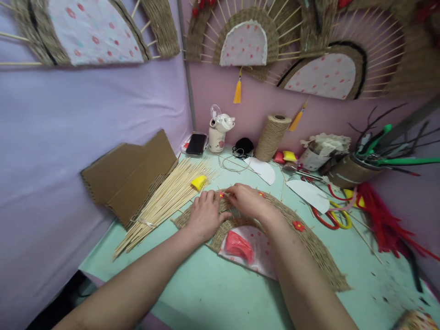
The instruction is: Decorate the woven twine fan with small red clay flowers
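A half-round fan woven from brown twine point(319, 250) lies on the table, with a polka-dot centre panel point(263, 250). My left hand point(205, 213) rests flat on the woven band, thumb held away from the fingers. Just right of it, my right hand point(244, 199) has its fingertips pinched together at the band's upper edge; whatever they hold is hidden. Between the hands sits a small red flower point(221, 195). A second flower point(261, 194) shows behind my right wrist, and a third red flower point(298, 226) is farther right. A crumpled red packet point(239, 247) lies on the panel.
Left of the fan are a bundle of thin sticks point(165, 197), a yellow packet point(199, 183) and folded cardboard point(134, 169). A twine spool point(272, 137) stands behind. Scissors point(340, 215), white card pieces point(309, 195) and a tool holder point(357, 169) are at the right.
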`<action>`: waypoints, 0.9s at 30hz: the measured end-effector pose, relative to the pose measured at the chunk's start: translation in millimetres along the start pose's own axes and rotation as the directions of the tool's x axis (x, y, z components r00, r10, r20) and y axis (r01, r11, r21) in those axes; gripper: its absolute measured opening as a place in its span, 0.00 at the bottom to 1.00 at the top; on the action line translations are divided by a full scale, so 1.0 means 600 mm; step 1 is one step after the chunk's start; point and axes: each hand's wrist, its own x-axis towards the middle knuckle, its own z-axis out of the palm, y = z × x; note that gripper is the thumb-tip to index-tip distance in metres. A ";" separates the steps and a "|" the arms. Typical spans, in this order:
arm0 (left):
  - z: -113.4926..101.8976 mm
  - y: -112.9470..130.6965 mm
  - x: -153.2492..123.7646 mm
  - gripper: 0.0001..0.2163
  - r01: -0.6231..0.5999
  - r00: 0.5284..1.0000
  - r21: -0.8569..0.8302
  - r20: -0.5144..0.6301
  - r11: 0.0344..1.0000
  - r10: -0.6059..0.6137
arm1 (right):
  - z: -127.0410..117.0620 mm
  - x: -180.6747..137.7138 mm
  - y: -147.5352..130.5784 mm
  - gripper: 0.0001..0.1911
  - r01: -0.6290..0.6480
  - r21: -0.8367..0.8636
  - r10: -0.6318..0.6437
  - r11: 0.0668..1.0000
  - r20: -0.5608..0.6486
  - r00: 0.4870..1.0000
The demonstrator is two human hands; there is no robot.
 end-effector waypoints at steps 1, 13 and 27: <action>-0.001 -0.001 0.000 0.28 0.002 1.000 -0.016 -0.002 1.000 -0.002 | 0.001 0.000 -0.002 0.18 -0.006 -0.009 0.006 1.000 0.004 1.000; -0.011 0.002 -0.006 0.32 0.022 1.000 -0.042 0.009 0.999 -0.022 | 0.001 -0.013 -0.020 0.26 -0.065 -0.081 0.072 0.995 0.082 0.994; -0.013 -0.005 -0.003 0.30 0.041 0.999 -0.073 -0.030 0.996 -0.043 | -0.007 -0.016 -0.031 0.24 -0.095 -0.153 0.112 0.984 0.103 0.988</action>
